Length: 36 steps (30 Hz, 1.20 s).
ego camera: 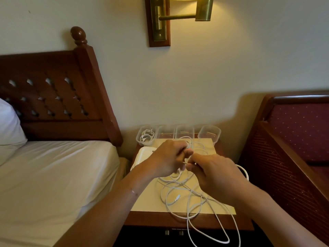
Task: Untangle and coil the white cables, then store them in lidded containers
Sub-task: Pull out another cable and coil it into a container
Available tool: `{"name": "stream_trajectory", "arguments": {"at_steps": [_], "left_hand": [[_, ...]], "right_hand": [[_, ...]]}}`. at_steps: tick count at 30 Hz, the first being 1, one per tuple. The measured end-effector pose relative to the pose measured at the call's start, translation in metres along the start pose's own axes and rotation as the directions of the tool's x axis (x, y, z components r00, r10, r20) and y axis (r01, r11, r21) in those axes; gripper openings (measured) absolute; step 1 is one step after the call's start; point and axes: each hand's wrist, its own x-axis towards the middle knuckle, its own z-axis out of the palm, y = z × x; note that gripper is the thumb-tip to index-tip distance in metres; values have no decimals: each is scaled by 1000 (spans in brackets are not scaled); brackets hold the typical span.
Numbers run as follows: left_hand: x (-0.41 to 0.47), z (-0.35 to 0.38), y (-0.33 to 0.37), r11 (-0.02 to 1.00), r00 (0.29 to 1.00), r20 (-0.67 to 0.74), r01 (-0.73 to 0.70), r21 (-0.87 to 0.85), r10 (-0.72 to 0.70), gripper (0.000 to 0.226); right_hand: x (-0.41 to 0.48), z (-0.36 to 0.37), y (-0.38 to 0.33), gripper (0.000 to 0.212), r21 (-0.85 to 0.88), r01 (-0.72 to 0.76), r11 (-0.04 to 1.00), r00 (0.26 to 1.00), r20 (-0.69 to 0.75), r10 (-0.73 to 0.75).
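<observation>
Bed with pillow and carved headboard, left of the nightstand. At the nightstand's back left corner, a clear container without a lid holds one coiled cable. Just in front of it, on the nightstand's left side, lies a white lid, partly hidden by the left wrist.

Left hand, above the middle of the nightstand: fingers curled inward and closed on a few small loops of the white cables. How many loops it holds cannot be told.

Right hand, just right of the left hand and touching it at the fingertips: thumb and forefinger pressed together, pinching a thin strand of the same cables. The remaining fingers are bent under the palm and out of sight.

The rest of the cables lies as a loose tangle on the cream sheet that covers the nightstand top, below both hands. Long loops hang over the nightstand's front edge, and one loop shows at the right behind the right hand.

Three further open containers stand in a row along the back edge of the nightstand, against the wall. A brass wall lamp is mounted above the nightstand. An upholstered seat with a wooden frame stands to the nightstand's right.
</observation>
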Motion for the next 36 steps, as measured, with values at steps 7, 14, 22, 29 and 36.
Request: {"name": "stream_trajectory", "arguments": {"at_steps": [7,14,22,29,36], "left_hand": [[-24,-15,9,834,955,294,124,-537,48,50],[-42,-12,18,430,954,247,154,-890,170,32],[-38,2,40,25,994,-46,-48,-999,94,31],[-21,-5,55,99,981,-173,-164,-981,-87,26],[0,1,48,399,956,-232,-144,-905,-181,28]], "right_hand": [[14,-22,37,26,188,223,956,956,-234,-177],[21,-6,36,12,486,339,806,907,-396,-143],[15,32,9,34,613,172,771,944,-325,48],[5,27,2,35,399,61,915,986,-168,7],[-1,19,-4,25,182,47,982,998,-53,-37]]}}
